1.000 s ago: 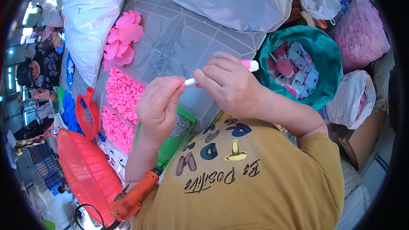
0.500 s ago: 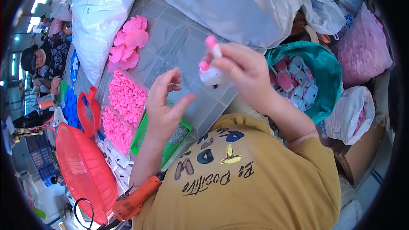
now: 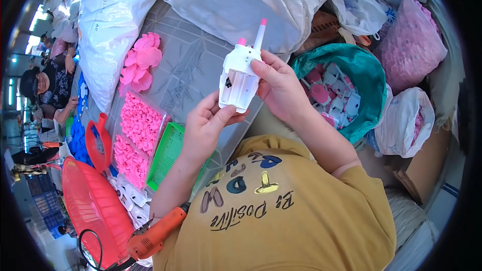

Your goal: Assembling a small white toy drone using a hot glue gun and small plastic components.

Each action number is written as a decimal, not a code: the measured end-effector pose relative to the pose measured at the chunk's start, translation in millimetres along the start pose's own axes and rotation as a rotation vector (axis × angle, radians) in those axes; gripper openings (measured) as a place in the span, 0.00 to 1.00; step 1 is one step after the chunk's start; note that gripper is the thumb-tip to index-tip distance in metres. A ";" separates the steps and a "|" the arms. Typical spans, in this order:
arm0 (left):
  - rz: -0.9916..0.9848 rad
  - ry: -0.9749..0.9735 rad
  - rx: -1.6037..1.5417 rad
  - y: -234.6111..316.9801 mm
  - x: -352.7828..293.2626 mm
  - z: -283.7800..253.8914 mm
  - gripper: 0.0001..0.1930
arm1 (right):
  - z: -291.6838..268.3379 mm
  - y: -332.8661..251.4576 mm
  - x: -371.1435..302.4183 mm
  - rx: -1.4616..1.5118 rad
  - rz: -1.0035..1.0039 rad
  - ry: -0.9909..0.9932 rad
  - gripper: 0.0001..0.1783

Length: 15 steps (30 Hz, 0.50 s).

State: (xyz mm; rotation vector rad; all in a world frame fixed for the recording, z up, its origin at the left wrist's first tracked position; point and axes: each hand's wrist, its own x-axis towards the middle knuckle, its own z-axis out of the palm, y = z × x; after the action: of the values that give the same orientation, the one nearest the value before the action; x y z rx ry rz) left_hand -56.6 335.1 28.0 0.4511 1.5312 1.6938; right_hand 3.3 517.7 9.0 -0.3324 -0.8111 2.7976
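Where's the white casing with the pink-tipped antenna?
Head view, just above centre: the white casing is held between left hand and right hand, left of the teal bag.

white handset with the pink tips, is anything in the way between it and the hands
Nothing visible is: the left hand holds the white handset directly by its lower end, the right hand by its right side.
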 end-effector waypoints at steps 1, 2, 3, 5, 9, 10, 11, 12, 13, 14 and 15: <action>-0.032 -0.011 -0.028 -1.1 -1.1 1.9 0.18 | -3.0 0.5 -3.2 -0.014 -0.018 -0.018 0.21; -0.030 -0.016 -0.028 -2.7 -2.2 4.7 0.18 | -5.1 0.2 -6.9 -0.028 -0.035 -0.036 0.20; -0.046 -0.019 -0.064 -4.8 -2.5 7.0 0.17 | -6.1 -0.1 -10.5 -0.030 -0.042 -0.033 0.20; -0.064 -0.031 -0.099 -7.3 -5.0 12.2 0.17 | -6.9 -0.4 -17.6 -0.076 -0.079 -0.011 0.20; -0.127 -0.047 -0.172 -11.1 -9.1 18.0 0.15 | -15.5 -4.2 -26.3 -0.088 -0.040 0.037 0.19; -0.159 -0.052 -0.172 -12.8 -10.2 19.9 0.15 | -21.1 -2.8 -28.2 -0.041 0.005 0.037 0.19; -0.161 -0.060 -0.174 -16.1 -11.1 22.0 0.15 | -25.4 -2.3 -31.1 0.006 0.051 0.038 0.19; -0.180 -0.072 -0.132 -20.0 -13.5 23.0 0.17 | -26.9 -1.9 -36.4 0.026 0.059 0.000 0.20; -0.198 -0.083 -0.089 -23.9 -15.9 23.5 0.19 | -30.9 0.5 -39.0 0.025 0.054 0.007 0.20; -0.201 -0.090 -0.090 -27.1 -18.5 22.8 0.19 | -36.8 4.5 -39.5 0.052 0.066 -0.023 0.21; -0.200 -0.084 -0.076 -29.8 -18.8 21.2 0.19 | -39.8 5.6 -39.1 0.075 0.077 -0.056 0.21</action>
State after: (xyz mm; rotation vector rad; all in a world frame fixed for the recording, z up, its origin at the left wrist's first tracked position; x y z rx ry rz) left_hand -20.3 333.9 8.7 0.3140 1.3978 1.5531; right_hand 50.6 522.7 -20.7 -0.2799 -0.7180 2.9127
